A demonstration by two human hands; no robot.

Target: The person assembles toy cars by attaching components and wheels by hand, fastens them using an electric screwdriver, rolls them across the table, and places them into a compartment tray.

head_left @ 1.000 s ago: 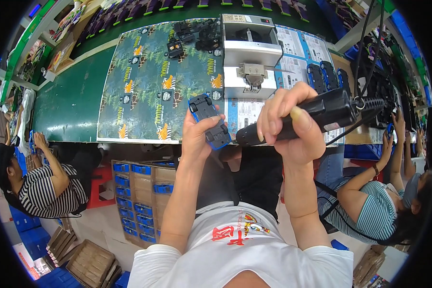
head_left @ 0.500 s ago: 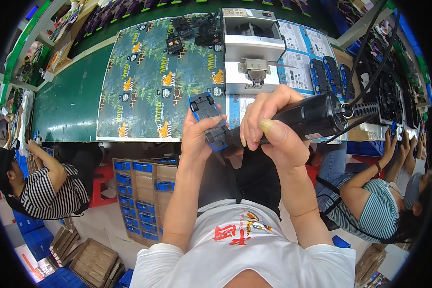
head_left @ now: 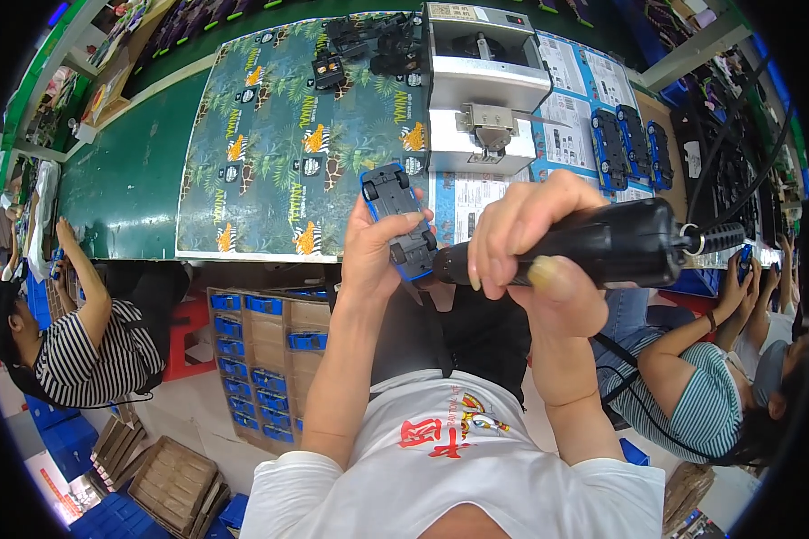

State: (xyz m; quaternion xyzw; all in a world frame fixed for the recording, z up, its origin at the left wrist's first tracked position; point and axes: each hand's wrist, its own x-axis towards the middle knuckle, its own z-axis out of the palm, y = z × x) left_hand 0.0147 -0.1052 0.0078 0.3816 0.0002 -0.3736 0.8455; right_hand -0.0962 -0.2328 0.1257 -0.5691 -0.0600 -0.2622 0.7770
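My left hand (head_left: pixel 368 244) holds a toy car (head_left: pixel 392 196) with its black underside up and blue body edges showing. The thumb presses across the middle of the chassis. My right hand (head_left: pixel 541 235) is wrapped round a black electric screwdriver (head_left: pixel 634 241), which lies almost level and points left. Its nose is at the car's near end, by the wheels; whether the bit touches a screw there is hidden. A cord trails off from the screwdriver's back end.
A silver metal machine (head_left: pixel 482 135) stands on the bench beyond my hands. Black plastic parts (head_left: pixel 382 45) are heaped left of it, and blue toy cars (head_left: pixel 632 144) lie to its right. Below the bench is a cardboard tray (head_left: pixel 283 368) of blue cars. Co-workers sit on both sides.
My right hand and the screwdriver have shifted right and slightly down, and the tool lies a little flatter. The car stays in my left hand, almost in the same place.
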